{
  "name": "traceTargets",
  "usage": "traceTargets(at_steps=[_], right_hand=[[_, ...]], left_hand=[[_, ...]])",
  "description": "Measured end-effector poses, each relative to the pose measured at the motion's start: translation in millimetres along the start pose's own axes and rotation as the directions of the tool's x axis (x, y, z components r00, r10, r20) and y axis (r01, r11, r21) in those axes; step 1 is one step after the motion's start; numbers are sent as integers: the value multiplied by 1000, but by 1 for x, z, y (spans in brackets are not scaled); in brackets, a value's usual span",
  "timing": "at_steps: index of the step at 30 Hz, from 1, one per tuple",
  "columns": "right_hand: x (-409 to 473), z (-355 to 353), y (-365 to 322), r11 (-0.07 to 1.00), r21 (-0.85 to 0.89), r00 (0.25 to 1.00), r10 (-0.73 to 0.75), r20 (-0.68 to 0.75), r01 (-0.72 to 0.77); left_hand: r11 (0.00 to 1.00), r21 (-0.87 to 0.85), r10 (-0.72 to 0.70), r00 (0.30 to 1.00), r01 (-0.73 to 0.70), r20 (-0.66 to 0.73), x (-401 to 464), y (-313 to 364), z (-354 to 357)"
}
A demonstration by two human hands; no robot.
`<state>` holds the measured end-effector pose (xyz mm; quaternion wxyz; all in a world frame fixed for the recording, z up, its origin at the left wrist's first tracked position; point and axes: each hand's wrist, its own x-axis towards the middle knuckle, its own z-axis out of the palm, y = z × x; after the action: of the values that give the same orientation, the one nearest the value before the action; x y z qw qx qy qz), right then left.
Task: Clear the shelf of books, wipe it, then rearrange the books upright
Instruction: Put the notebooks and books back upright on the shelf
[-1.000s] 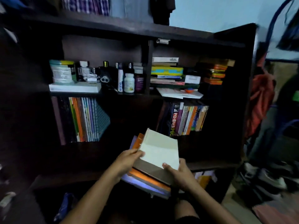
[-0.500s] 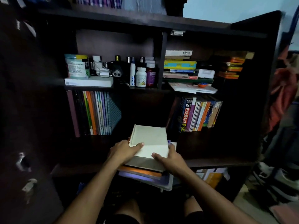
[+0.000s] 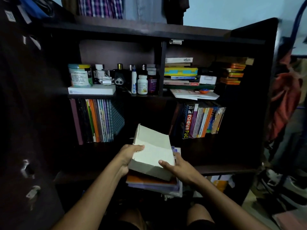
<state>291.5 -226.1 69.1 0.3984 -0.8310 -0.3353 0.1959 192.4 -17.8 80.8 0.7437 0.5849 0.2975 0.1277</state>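
Note:
A thick pale book [image 3: 153, 151] tilts up off a stack of flat books [image 3: 154, 183] at the front of the dark wooden shelf [image 3: 216, 168]. My left hand [image 3: 128, 156] grips the thick book's left edge, thumb on top. My right hand [image 3: 178, 170] holds its right near corner, thumb on the cover. On the same shelf board, one row of upright books [image 3: 99, 120] stands at the left and another [image 3: 201, 121] at the right, with a dark gap between them.
The upper shelf holds bottles [image 3: 142, 84], a tin [image 3: 79, 75] on a white box, and flat book piles [image 3: 181, 72] with orange boxes [image 3: 231, 73]. An open cabinet door [image 3: 25, 130] stands at left. Clothes hang above; shoes lie at lower right.
The thick book's far edge has lifted and swung toward the shelf gap. The stack and my hands have shifted slightly forward; the camera moved closer.

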Motion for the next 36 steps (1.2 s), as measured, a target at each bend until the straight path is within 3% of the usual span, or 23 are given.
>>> traceTargets(at_steps=[3,6,8,10,15,23,27,31,36], right_hand=[[8,11,0,968,-183,984,-177,-4,174],[14,36,12,793,-548,962,-252,105,267],[16,50,25,687,-663,951,-273,146,299],[18,50,33,671,-678,949,-286,135,299],[18,34,47,652,-702,958,-195,212,288],[16,20,65,660,-707,965,-215,148,255],[15,15,68,683,-689,968,-216,128,244],[9,6,73,747,-624,973,-197,122,229],[-6,-13,86,724,-675,989,-116,87,144]], left_hand=[[959,-15,274,937,-284,-218,-10,-3,-12],[800,114,587,731,-588,-347,-18,-6,-35],[722,256,687,625,-643,-370,-17,-8,-54],[696,369,718,583,-616,-381,-15,-16,-69],[704,524,704,566,-479,-429,-12,-60,-72],[769,506,632,589,-392,-503,-16,-69,-76],[793,545,568,655,-273,-499,-25,-67,-57],[818,510,527,701,-266,-480,-25,-70,-27],[748,618,546,756,-244,-362,-17,-77,21]])
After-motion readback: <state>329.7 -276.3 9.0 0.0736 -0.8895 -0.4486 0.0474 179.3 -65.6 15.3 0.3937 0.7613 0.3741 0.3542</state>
